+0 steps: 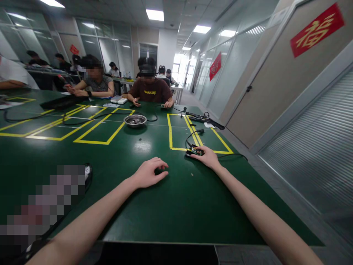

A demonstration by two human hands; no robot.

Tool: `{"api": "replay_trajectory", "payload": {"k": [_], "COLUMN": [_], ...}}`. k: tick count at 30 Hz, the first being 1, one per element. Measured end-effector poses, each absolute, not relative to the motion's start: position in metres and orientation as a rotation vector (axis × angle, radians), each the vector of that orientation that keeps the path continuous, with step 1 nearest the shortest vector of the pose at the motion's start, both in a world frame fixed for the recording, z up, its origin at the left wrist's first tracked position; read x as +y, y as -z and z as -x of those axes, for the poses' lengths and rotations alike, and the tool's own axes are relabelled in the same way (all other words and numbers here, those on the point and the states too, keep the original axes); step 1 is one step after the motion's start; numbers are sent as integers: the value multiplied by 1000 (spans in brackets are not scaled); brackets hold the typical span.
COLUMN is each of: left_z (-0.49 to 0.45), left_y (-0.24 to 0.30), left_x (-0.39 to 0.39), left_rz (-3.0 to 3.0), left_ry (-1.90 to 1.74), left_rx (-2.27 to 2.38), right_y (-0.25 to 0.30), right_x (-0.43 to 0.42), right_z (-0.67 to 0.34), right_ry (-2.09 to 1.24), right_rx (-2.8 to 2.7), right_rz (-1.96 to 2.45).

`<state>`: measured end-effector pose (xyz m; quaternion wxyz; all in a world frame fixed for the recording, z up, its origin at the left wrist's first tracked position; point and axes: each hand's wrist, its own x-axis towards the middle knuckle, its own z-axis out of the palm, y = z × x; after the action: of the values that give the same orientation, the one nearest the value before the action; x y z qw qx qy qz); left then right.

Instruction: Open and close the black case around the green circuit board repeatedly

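On the green table (176,206), my right hand (206,157) has its thumb and fingers around a small black device with a bare circuit board (194,150). The device rests at the near edge of a yellow-taped rectangle (170,133). A black cable (188,138) curves away from it and ends in a dark plug (200,131). To the left, my left hand (151,173) lies on the tabletop with nothing in it. Its fingers are curved, with a gap between thumb and forefinger.
A metal bowl (135,120) with small parts stands ahead. Black cords and a dark tool-like object (212,122) lie far right. Across the table sits a person in a brown shirt (150,92), beside another person (95,82). At the left, a dark-edged object (88,175) is mostly blurred out.
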<state>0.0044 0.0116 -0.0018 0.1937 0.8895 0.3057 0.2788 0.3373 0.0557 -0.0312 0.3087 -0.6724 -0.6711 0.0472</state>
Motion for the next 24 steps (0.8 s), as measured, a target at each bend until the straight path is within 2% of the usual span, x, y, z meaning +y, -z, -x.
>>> {"api": "replay_trajectory", "payload": {"k": [11,24], "left_z": [-7,-8], "left_y": [2,4], "left_x": [11,12], "left_rz": [-2743,-2742], "left_ry": [-809,-799], "left_rx": [781,790], "right_y": [25,15], "right_x": [-8,-24], "right_z": [-237,-244], "right_ry": [-315,-349], "right_rx": [-2156,-2161], "right_rz": [1296,1180]}}
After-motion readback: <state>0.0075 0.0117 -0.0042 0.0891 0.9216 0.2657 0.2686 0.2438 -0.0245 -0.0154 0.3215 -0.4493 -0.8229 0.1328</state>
